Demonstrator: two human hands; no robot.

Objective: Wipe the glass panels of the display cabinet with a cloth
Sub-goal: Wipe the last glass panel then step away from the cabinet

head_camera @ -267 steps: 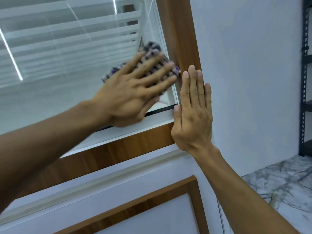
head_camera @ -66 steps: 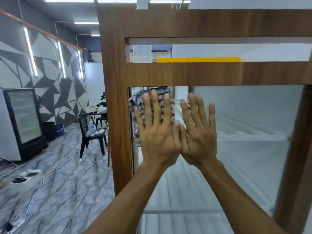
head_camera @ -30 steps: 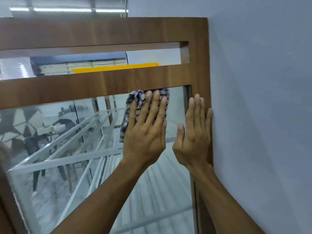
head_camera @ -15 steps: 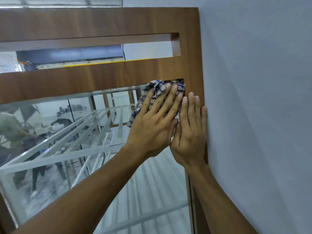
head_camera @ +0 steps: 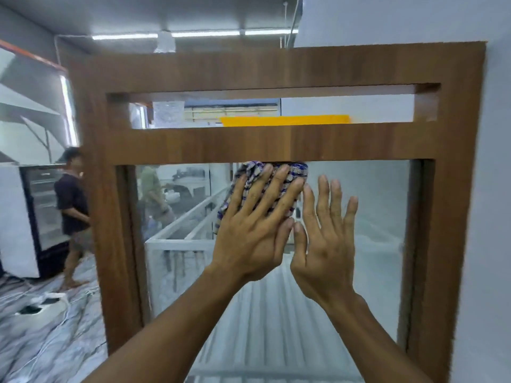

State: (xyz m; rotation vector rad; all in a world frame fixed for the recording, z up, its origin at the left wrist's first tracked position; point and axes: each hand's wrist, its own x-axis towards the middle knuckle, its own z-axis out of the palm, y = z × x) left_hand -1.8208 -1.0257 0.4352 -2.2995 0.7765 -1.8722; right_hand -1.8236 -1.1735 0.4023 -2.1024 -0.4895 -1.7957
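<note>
The display cabinet has a brown wooden frame [head_camera: 276, 143] around a tall glass panel [head_camera: 378, 217]. My left hand [head_camera: 257, 225] lies flat with fingers spread on a blue-and-white checked cloth [head_camera: 250, 172], pressing it against the glass just under the frame's upper crossbar, near the panel's middle. My right hand [head_camera: 326, 241] rests flat on the bare glass right beside it, fingers apart, holding nothing; the two thumbs nearly touch. Most of the cloth is hidden under my left hand.
White shelf rails [head_camera: 177, 239] show through the glass. A grey wall [head_camera: 495, 189] adjoins the frame's right side. To the left, a person [head_camera: 72, 205] stands by a glass-door fridge [head_camera: 36, 217] on a marble floor with cables and a power strip [head_camera: 47, 302].
My left hand has slid the cloth leftward from the panel's top right corner to its upper middle. My right hand has left the right frame post and now lies on the glass.
</note>
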